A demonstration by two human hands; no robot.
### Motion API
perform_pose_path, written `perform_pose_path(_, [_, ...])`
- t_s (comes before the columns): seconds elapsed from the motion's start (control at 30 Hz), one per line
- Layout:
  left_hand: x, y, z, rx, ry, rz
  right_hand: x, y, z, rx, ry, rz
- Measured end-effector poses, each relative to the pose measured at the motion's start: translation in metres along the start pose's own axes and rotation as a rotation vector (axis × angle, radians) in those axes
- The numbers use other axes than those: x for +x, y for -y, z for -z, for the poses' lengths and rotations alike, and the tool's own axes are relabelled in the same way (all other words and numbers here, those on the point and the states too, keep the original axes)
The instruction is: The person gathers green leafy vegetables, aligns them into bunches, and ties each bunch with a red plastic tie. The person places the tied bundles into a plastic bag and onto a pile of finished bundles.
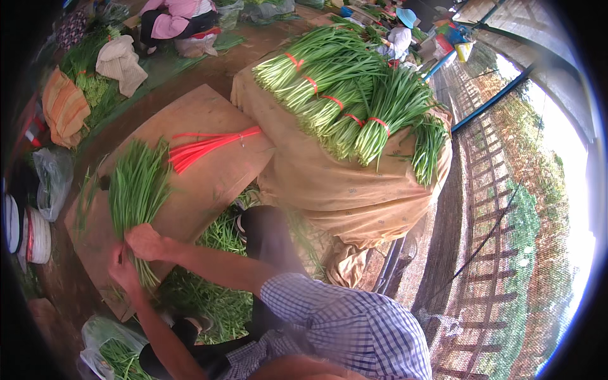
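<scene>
A bunch of green garlic chives (138, 187) lies on a brown board (209, 185), its leaves pointing away and its pale stem ends (146, 274) toward the board's near edge. My right hand (146, 242) is closed around the stems from the right side. Against the stems, just below and to the left, my left hand (124, 270) has its fingers bent in. The two hands touch or nearly touch, and what lies between their fingers is hidden. A sheaf of red ties (209, 145) rests on the board beyond the bunch, bound near one end.
Several chive bunches with red bands (332, 102) lie on a cloth-covered stand (323, 175) to the right. Loose leaves (213, 289) cover the ground by my legs. A plastic bag (114, 342) of greens stands at lower left. Other people (178, 19) sit farther off.
</scene>
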State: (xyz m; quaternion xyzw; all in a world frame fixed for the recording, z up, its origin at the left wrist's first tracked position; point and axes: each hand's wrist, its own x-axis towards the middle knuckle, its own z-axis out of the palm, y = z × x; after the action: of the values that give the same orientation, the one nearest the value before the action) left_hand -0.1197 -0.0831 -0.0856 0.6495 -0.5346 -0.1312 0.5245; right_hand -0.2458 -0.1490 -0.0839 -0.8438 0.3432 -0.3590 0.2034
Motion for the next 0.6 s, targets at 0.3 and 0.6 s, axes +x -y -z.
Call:
perform_pose_path(0.3, [-0.001,0.013,-0.008,0.131,0.007,-0.064,-0.025,-0.003,0.001,0.013,0.036,-0.147])
perform_pose_path(0.6, [-0.001,0.027,-0.014,0.215,-0.107,-0.102,0.019,-0.008,-0.001,-0.052,0.297,-0.005])
